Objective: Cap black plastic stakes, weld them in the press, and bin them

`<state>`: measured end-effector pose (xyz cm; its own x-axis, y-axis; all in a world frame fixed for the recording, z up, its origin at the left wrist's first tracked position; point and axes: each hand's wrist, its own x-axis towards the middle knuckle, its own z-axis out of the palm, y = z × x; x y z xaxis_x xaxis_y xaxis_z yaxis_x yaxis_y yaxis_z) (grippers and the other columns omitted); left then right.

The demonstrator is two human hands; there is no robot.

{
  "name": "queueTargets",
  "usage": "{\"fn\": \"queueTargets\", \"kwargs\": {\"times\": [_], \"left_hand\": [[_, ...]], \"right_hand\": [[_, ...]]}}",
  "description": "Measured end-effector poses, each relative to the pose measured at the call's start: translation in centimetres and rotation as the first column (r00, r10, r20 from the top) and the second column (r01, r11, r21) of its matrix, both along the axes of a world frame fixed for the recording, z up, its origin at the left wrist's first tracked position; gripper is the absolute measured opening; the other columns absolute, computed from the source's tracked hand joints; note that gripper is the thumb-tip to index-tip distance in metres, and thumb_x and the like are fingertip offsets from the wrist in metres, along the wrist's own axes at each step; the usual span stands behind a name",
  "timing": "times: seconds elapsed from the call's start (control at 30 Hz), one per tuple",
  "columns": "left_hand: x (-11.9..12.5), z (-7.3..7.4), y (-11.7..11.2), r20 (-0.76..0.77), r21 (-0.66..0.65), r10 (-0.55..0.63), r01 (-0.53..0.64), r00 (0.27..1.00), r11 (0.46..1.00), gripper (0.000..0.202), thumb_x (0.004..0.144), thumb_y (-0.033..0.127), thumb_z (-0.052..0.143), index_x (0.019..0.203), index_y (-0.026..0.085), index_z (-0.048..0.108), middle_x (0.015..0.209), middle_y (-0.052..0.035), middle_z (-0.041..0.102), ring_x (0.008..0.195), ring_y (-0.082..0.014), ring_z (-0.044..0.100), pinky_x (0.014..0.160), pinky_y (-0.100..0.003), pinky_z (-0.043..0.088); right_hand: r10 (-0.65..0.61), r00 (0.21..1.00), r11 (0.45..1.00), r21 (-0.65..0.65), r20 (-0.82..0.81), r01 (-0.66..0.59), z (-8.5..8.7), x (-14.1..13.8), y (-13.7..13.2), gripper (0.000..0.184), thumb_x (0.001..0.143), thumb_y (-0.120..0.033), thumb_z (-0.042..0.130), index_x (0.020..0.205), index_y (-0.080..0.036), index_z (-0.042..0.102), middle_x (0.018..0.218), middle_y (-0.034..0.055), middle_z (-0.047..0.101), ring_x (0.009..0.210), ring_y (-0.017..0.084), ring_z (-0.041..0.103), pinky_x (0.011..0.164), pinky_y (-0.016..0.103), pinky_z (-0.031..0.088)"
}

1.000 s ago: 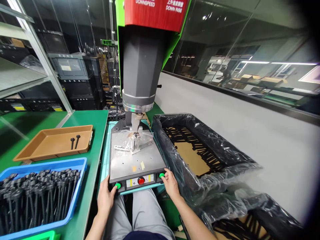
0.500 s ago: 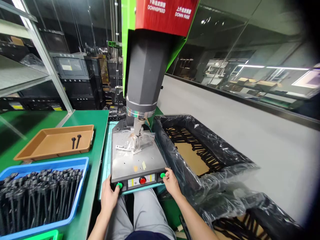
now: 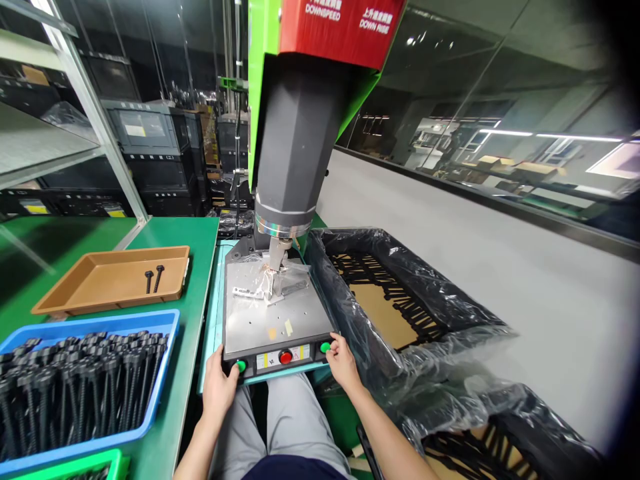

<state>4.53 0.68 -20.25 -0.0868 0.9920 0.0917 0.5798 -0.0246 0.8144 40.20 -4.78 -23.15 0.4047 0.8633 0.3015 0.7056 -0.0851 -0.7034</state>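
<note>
My left hand [image 3: 219, 388] grips the front left corner of the press's control panel [image 3: 280, 359], thumb on the left green button [image 3: 241, 365]. My right hand [image 3: 342, 363] holds the front right corner, thumb at the right green button [image 3: 325, 347]. A red button [image 3: 285, 357] sits between them. The grey press head [image 3: 295, 147] hangs over the metal plate [image 3: 273, 317]. Its narrow horn [image 3: 277, 255] rests on a small part under clear plastic film [image 3: 263, 283].
A blue bin [image 3: 167, 347] full of long black bolts stands on the green bench at the left. Behind it a brown tray [image 3: 100, 283] holds two black bolts [image 3: 154, 279]. At the right is a crate lined with black plastic [image 3: 345, 313]; metal shelving stands far left.
Both hands stay on the green buttons and the horn stays down on the part. Only my view has shifted slightly, leftward and lower.
</note>
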Motion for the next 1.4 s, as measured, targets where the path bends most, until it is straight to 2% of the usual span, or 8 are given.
{"fn": "queueTargets", "kwargs": {"times": [0.2, 0.37, 0.53, 0.77, 1.03, 1.2, 1.3, 1.4], "left_hand": [[0.8, 1.2, -0.7, 0.046, 0.141, 0.011, -0.017, 0.999, 0.99, 0.052, 0.079, 0.034, 0.056, 0.129, 0.02, 0.051, 0.13, -0.0142, 0.05, 0.121, -0.0316, 0.049, 0.093, -0.045, 0.047], [4.0, 4.0, 0.1, 0.199, 0.204, -0.192, 0.151, 0.961, 0.967, 0.043, 0.082, 0.032, 0.056, 0.123, 0.021, 0.056, 0.13, -0.0136, 0.052, 0.118, -0.0288, 0.051, 0.089, -0.043, 0.05], [7.3, 6.5, 3.4, 0.524, 0.117, -0.339, 0.328, 0.782, 0.937, 0.049, 0.078, 0.03, 0.064, 0.126, 0.023, 0.054, 0.133, -0.0113, 0.052, 0.124, -0.0262, 0.049, 0.1, -0.043, 0.043], [10.1, 8.9, 6.9, 0.646, 0.139, -0.449, 0.484, 0.617, 0.864, 0.073, 0.077, 0.032, 0.069, 0.142, 0.031, 0.036, 0.153, -0.0084, 0.031, 0.135, -0.0274, 0.037, 0.107, -0.043, 0.035], [11.9, 10.2, 7.7, 0.799, 0.124, -0.313, 0.368, 0.513, 0.921, 0.065, 0.075, 0.035, 0.072, 0.134, 0.025, 0.047, 0.147, -0.0133, 0.039, 0.127, -0.0304, 0.049, 0.104, -0.045, 0.04], [12.0, 12.8, 6.8, 0.876, 0.145, -0.293, 0.37, 0.382, 0.918, 0.052, 0.079, 0.033, 0.069, 0.127, 0.021, 0.051, 0.145, -0.0143, 0.043, 0.12, -0.0283, 0.056, 0.099, -0.042, 0.046], [12.0, 13.9, 6.6, 0.883, 0.148, -0.296, 0.382, 0.365, 0.912, 0.052, 0.079, 0.032, 0.069, 0.126, 0.021, 0.051, 0.144, -0.0143, 0.044, 0.114, -0.027, 0.06, 0.095, -0.04, 0.05], [11.9, 14.1, 6.7, 0.881, 0.142, -0.291, 0.381, 0.371, 0.914, 0.053, 0.077, 0.031, 0.071, 0.126, 0.02, 0.052, 0.141, -0.0151, 0.046, 0.11, -0.0261, 0.062, 0.09, -0.038, 0.052]], "right_hand": [[-0.005, 0.999, 1.0, 0.02, -0.043, 0.006, -0.2, 0.1, -0.1, 0.045, 0.077, -0.023, 0.043, 0.122, -0.015, 0.048, 0.081, 0.0028, 0.055, 0.073, 0.018, 0.058, 0.072, 0.032, 0.052], [-0.002, 0.995, 1.0, 0.011, -0.102, 0.003, -0.2, 0.1, -0.1, 0.045, 0.078, -0.026, 0.045, 0.121, -0.015, 0.049, 0.083, 0.0035, 0.057, 0.074, 0.018, 0.059, 0.073, 0.034, 0.052], [-0.02, 0.984, 0.999, 0.022, -0.18, 0.025, 0.7, -0.5, -0.4, 0.044, 0.079, -0.029, 0.047, 0.121, -0.015, 0.05, 0.085, 0.0046, 0.06, 0.071, 0.018, 0.06, 0.073, 0.034, 0.052], [0.01, 0.924, 0.996, 0.089, -0.381, 0.026, 1.8, -1.4, -0.6, 0.045, 0.08, -0.036, 0.051, 0.119, -0.015, 0.051, 0.083, 0.0048, 0.063, 0.07, 0.018, 0.061, 0.066, 0.031, 0.052], [0.154, 0.729, 0.985, 0.048, -0.667, -0.164, 2.6, -4.8, 2.2, 0.035, 0.077, -0.037, 0.056, 0.105, -0.017, 0.057, 0.078, 0.0018, 0.062, 0.059, 0.014, 0.057, 0.054, 0.026, 0.048], [0.339, 0.63, 0.886, 0.013, -0.699, -0.463, 4.8, -9.6, 5.8, 0.034, 0.081, -0.032, 0.052, 0.111, -0.017, 0.059, 0.075, 0.0004, 0.064, 0.052, 0.012, 0.057, 0.049, 0.024, 0.047], [0.445, 0.72, 0.876, 0.091, -0.532, -0.474, 7.5, -11.7, 8.9, 0.034, 0.086, -0.026, 0.046, 0.117, -0.021, 0.059, 0.075, -0.0009, 0.064, 0.06, 0.014, 0.059, 0.058, 0.026, 0.049], [0.379, 0.859, 0.923, 0.208, -0.344, -0.324, 10.5, -12.3, 12.3, 0.035, 0.086, -0.023, 0.047, 0.118, -0.023, 0.06, 0.082, 0.0018, 0.066, 0.074, 0.017, 0.061, 0.072, 0.03, 0.049]]}}
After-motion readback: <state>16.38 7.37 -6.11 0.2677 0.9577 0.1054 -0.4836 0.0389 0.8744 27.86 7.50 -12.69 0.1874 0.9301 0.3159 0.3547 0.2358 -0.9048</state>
